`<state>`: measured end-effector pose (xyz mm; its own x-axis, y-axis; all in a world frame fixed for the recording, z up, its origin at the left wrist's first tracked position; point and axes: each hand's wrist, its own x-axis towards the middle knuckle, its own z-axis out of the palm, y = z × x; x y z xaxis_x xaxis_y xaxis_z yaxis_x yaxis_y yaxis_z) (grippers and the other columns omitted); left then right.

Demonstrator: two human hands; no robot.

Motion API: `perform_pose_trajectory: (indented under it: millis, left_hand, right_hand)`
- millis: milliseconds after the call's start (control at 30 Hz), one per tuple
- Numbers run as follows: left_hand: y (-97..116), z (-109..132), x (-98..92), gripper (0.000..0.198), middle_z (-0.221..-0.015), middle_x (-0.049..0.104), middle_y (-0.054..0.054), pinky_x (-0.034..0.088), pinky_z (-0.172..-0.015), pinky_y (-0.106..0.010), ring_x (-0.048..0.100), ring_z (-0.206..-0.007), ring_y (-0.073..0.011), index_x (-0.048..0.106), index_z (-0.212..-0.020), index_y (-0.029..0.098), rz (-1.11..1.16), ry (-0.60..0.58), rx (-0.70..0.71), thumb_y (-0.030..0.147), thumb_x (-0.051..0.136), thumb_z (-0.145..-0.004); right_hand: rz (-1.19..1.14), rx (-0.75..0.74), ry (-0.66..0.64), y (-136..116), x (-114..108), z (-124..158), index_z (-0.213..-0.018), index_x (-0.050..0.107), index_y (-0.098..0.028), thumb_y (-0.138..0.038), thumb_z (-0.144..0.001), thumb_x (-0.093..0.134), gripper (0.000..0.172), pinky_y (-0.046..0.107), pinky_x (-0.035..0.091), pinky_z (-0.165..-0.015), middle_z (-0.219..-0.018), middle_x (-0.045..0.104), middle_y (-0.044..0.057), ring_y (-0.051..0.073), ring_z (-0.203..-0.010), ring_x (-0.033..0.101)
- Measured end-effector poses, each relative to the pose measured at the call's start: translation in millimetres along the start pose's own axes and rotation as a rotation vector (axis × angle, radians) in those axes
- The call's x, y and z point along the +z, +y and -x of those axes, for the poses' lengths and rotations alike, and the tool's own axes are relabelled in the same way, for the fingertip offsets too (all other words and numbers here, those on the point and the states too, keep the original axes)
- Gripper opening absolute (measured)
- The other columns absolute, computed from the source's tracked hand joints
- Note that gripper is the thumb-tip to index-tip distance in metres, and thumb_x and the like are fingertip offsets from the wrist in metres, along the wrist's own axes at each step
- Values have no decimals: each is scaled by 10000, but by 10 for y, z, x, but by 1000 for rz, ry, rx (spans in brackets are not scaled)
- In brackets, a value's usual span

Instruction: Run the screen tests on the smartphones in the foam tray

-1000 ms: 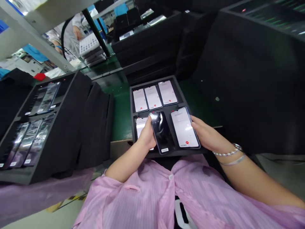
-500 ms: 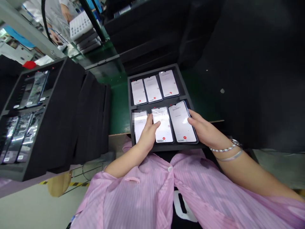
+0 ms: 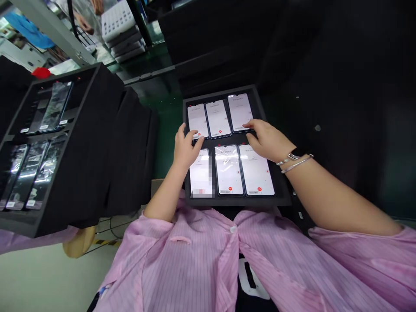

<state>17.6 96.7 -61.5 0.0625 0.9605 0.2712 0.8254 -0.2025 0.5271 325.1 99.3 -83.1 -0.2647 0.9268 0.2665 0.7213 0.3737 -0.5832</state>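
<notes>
A black foam tray (image 3: 224, 141) in front of me holds smartphones in two rows of three, their lit screens mostly white with red call buttons. My left hand (image 3: 185, 149) is open, fingers spread over the lower part of the far-left phone (image 3: 196, 117). Its wrist lies beside the near-left phone (image 3: 199, 173). My right hand (image 3: 268, 141) reaches in from the right, fingers apart and holding nothing. Its index fingertip is at the lower edge of the far-right phone (image 3: 239, 109); its thumb hangs over the top of the near-right phone (image 3: 258, 173).
At left stands a stack of black foam trays (image 3: 82, 125), the top one holding dark phones (image 3: 55, 106). A red object (image 3: 41, 73) sits at its back edge. White perforated trays (image 3: 118, 21) are piled at the back, near a co-worker's hands (image 3: 83, 22).
Both hands have moved away from me, from the near row to the far row's lower edge. My right hand has let go of the near-right phone, which lies flat in the tray.
</notes>
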Motion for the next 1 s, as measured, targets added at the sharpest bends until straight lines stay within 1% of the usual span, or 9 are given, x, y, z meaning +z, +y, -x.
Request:
perform_pose_trajectory:
  millis: [167,267,367,467,633,733,867,933,1000]
  left_hand:
    - [-81,49,88,356,-1637,445,-142,413,-1254,-525,410,-1548,-372,747,-1251,249,-10,-46,-51,502,607,-1042]
    - [-73,42,70,277,-1625,467,-126,421,-1247,-526,421,-1534,-373,774,-1218,257,-32,-57,-53,384,626,-1022]
    - [-80,37,64,264,-1609,484,-112,427,-1244,-529,434,-1513,-366,782,-1209,265,-48,-60,-52,309,626,-1001]
    - [-90,49,64,279,-1609,483,-113,434,-1239,-530,427,-1509,-372,785,-1218,263,-57,-80,-51,285,627,-990]
    - [-108,31,111,289,-1636,460,-116,430,-1227,-586,397,-1514,-405,785,-1229,269,-41,-92,-31,283,637,-982]
    - [-139,-24,174,259,-1650,451,-130,383,-1244,-654,371,-1519,-455,795,-1177,246,-33,-96,-7,341,693,-959]
    - [-225,35,167,455,-1689,392,-130,326,-1293,-627,355,-1561,-438,702,-1343,267,117,-17,56,510,706,-958]
    - [-285,210,99,589,-1692,379,-126,333,-1309,-556,338,-1596,-389,592,-1470,291,230,-6,68,562,701,-958]
    - [-340,490,12,661,-1691,381,-121,345,-1312,-512,334,-1613,-349,495,-1540,311,329,-56,62,579,687,-967]
  right_hand:
    - [37,-113,-26,-197,54,-44,-1334,624,-173,-256,-961,501,402,662,458,-1201,-1332,674,197,396,-1363,589]
    - [15,-196,-113,-369,149,-138,-1348,620,-181,-215,-959,462,421,635,441,-1235,-1353,676,170,360,-1361,597]
    - [27,-192,-184,-434,264,-229,-1326,626,-159,-182,-918,455,443,651,444,-1230,-1327,688,172,355,-1306,636]
    - [14,-189,-127,-507,179,-214,-1343,621,-161,-190,-926,467,445,636,488,-1196,-1348,685,176,361,-1341,624]
    - [-134,-336,226,-859,-337,107,-1437,572,-252,-209,-998,539,442,544,556,-1159,-1404,677,103,302,-1355,640]
    - [-257,-416,340,-1044,-502,390,-1460,575,-325,-190,-974,605,505,591,570,-1134,-1350,710,61,323,-1314,669]
    - [-298,-426,331,-1110,-494,768,-1413,623,-334,-169,-948,635,493,673,511,-1179,-1246,755,46,340,-1237,710]
    - [-275,-400,288,-1094,-473,948,-1384,641,-311,-152,-937,633,475,654,525,-1168,-1213,762,58,330,-1210,722]
    - [-253,-378,223,-1068,-449,1114,-1375,641,-291,-137,-931,627,470,630,548,-1149,-1211,760,71,325,-1208,723]
